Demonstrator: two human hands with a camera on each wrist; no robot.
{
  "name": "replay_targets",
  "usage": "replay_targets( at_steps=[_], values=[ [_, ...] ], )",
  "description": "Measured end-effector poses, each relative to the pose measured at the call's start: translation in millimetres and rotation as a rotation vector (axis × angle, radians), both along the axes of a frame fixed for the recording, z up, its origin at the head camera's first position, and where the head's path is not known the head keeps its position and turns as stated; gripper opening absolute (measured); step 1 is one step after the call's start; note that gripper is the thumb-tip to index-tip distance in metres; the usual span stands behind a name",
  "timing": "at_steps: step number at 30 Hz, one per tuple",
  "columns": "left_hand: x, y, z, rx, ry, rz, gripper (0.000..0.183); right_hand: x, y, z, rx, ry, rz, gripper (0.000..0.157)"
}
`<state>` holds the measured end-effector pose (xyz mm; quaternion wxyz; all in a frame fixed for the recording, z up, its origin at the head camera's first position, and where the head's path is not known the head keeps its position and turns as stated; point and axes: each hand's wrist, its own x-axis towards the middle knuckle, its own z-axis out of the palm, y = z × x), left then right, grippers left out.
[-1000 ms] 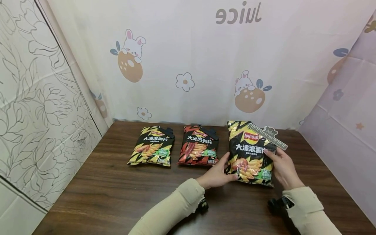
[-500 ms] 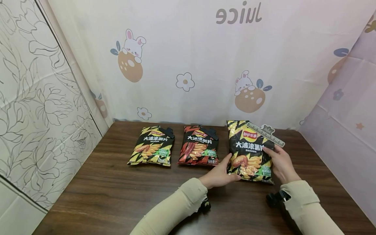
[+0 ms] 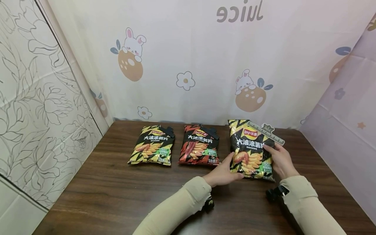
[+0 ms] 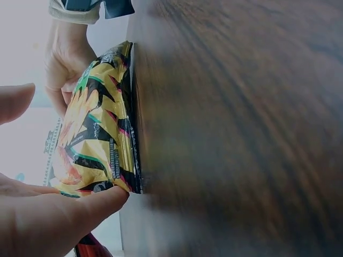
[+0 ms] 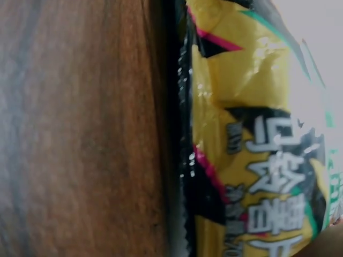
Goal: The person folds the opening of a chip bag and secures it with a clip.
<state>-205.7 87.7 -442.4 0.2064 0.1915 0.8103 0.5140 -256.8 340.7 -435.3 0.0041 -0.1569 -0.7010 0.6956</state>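
Observation:
A black and yellow bag of chips (image 3: 249, 151) is at the right of the table, front face up, its lower edge close to the wood in the left wrist view. Across its top right corner sits a pale bag clip (image 3: 266, 132). My right hand (image 3: 281, 161) grips the bag's right edge, thumb on the front, other fingers hidden behind. At the lower left corner, my left hand (image 3: 221, 173) touches the bag's side with straight fingers (image 4: 102, 206). Its thumb (image 4: 16, 103) is held apart above the bag. Only printed foil fills the right wrist view.
Left of my hands lie a red and black chip bag (image 3: 199, 147) and, farther left, another yellow and black chip bag (image 3: 151, 147). Each has a dark clip on its top right corner. A printed curtain (image 3: 211, 75) hangs behind the wooden table (image 3: 117, 199).
The held chip bag has shifted slightly away from me, toward the back of the table. Both hands have moved with it; the other two bags stay put.

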Motion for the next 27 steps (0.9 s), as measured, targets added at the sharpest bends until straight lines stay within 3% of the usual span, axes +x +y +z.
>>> replay_targets(
  at_steps=[19,27],
  values=[
    [-2.3,4,-4.0,-0.011,0.008,0.007,0.088,-13.1,4,-6.3,0.198,-0.129,0.034,0.071],
    [-1.9,5,-4.7,-0.021,0.012,0.011,0.087,-17.4,4,-10.8,0.27,-0.142,0.048,0.07]
  ],
)
